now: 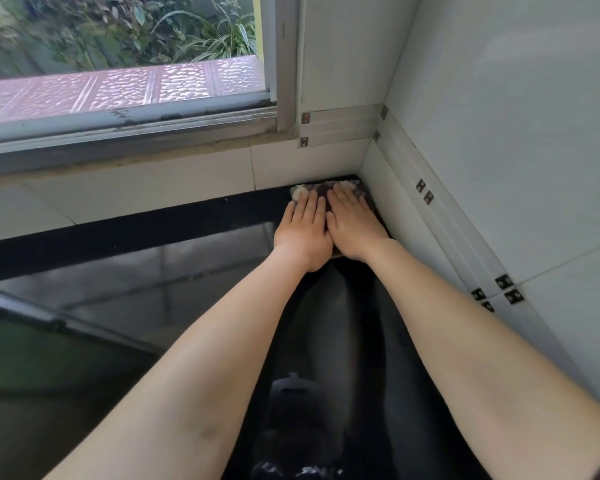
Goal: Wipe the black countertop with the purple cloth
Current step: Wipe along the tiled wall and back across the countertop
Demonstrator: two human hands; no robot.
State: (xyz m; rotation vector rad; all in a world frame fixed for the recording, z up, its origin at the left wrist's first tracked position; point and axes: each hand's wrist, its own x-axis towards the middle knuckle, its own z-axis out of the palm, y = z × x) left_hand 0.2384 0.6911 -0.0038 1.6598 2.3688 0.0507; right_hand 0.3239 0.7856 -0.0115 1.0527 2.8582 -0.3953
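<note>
Window [125,64]: upper left, metal-framed, daylight coming through.
Outside: green leafy plants [118,26] above a pink patterned ledge [118,88].
Window track [129,126]: grey, grimy along the bottom rail.
Back wall [153,188]: pale tiles below the sill.
Right wall [516,116]: large pale tiles, meeting the back wall in a corner.
Tile trim [426,194]: small dark square accents at the tile joints.
Light: soft, natural, no hard shadows.

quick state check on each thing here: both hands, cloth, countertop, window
left hand: flat, palm down on the cloth
right hand: flat, palm down on the cloth
purple fuzzy cloth: pressed into the back corner
glossy black countertop: reflective
sliding window: cannot tell if open
</note>
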